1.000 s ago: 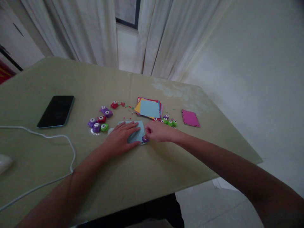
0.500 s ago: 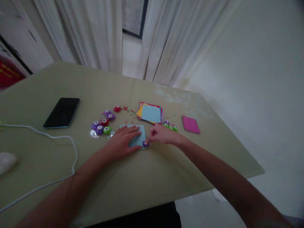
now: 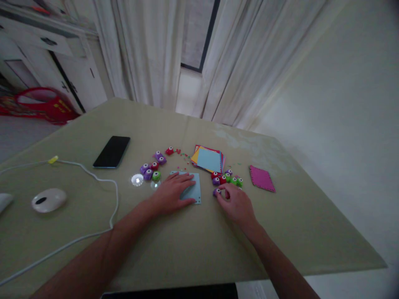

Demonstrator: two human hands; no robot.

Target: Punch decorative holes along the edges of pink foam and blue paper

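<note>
My left hand (image 3: 176, 192) lies flat on a light blue square of paper (image 3: 197, 189), fingers spread. Small punched holes show near the paper's lower right corner. Off the paper's right side, my right hand (image 3: 238, 204) has thumb and forefinger at a small purple hole punch (image 3: 216, 192) with a big eye on it. Just beyond that hand sits a cluster of similar punches, among them a red one (image 3: 214, 175) and a green one (image 3: 239, 182).
More punches (image 3: 148, 174) stand left of the paper beside a clear round disc (image 3: 137, 180). Behind lie stacked coloured squares (image 3: 208, 160) and scattered punched bits (image 3: 183, 155). A pink square (image 3: 262, 178) lies right; a phone (image 3: 112, 152), white cable (image 3: 116, 199) and white mouse (image 3: 49, 200) lie left.
My right hand has moved right with the purple hole punch, from the paper's lower right corner to the table beside the cluster. My left hand stays on the paper. The view has shifted.
</note>
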